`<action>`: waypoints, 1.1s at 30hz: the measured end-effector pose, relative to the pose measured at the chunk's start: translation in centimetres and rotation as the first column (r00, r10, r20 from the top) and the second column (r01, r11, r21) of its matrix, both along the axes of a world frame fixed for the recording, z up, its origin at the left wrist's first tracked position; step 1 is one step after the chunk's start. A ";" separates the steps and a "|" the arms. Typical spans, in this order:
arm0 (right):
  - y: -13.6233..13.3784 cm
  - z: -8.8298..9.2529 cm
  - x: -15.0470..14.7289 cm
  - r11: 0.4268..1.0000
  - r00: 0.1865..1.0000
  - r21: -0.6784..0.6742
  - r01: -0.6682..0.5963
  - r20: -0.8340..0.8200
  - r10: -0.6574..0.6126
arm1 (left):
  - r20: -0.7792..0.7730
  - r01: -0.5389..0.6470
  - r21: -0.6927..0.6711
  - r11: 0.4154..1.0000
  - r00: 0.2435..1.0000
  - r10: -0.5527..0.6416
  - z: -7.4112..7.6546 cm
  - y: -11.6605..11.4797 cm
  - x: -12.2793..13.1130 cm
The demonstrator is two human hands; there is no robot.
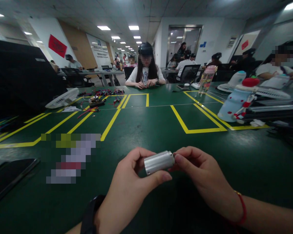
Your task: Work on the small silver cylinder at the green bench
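A silver metal cylinder with small holes near its ends lies nearly level above the green table. My left hand is closed round it, thumb along the near side and fingers behind. At the cylinder's right end, the fingertips of my right hand are pinched together. Whatever they grip there is too small and too covered to make out. A dark band sits on my left wrist and a red string on my right.
On the green table are yellow tape outlines. A black phone-like slab lies at left. Wires and small parts are further back. A blue bottle and a clear bottle stand right. A person sits opposite.
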State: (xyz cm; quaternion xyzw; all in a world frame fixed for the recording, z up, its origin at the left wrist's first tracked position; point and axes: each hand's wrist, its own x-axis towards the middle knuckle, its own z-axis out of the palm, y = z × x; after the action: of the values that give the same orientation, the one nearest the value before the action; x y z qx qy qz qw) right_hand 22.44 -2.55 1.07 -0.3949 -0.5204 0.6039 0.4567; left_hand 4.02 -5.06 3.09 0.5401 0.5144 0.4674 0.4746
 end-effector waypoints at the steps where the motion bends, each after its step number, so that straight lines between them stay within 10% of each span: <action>1: 0.0 0.3 0.1 0.996 0.998 0.083 0.032 0.060 -0.037 | -0.017 0.035 -0.031 0.999 0.999 -0.035 -0.1 0.1 0.0; 7: 0.1 1.9 0.7 0.970 0.960 0.237 -0.046 0.279 -0.023 | 0.350 0.414 -0.247 0.876 0.881 -0.318 -0.8 -0.5 0.7; 13: 0.1 2.3 0.5 0.975 0.968 0.087 -0.203 0.168 0.186 | 0.738 0.638 -0.396 0.661 0.649 -0.183 -0.5 -1.4 1.5; 20: -0.2 1.5 -0.1 0.848 0.887 -0.267 -0.457 -0.200 0.415 | 0.764 0.684 -0.423 0.594 0.622 -0.171 -0.7 -1.3 1.3; 28: -0.4 1.3 -0.1 0.780 0.841 -0.337 -0.528 -0.336 0.425 | 0.714 0.672 -0.420 0.610 0.659 -0.235 -0.8 -1.5 1.6; 33: 0.7 1.2 0.5 0.932 0.942 -0.140 -0.334 -0.094 0.323 | 0.150 0.442 -0.311 0.841 0.897 -0.416 -0.8 -0.3 0.4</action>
State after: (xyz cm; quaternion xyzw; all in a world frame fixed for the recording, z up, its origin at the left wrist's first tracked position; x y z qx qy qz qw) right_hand 22.97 -1.88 2.25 -0.3152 -0.5147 0.7234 0.3353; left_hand 4.46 -5.33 2.33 0.5337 0.4343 0.2745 0.6718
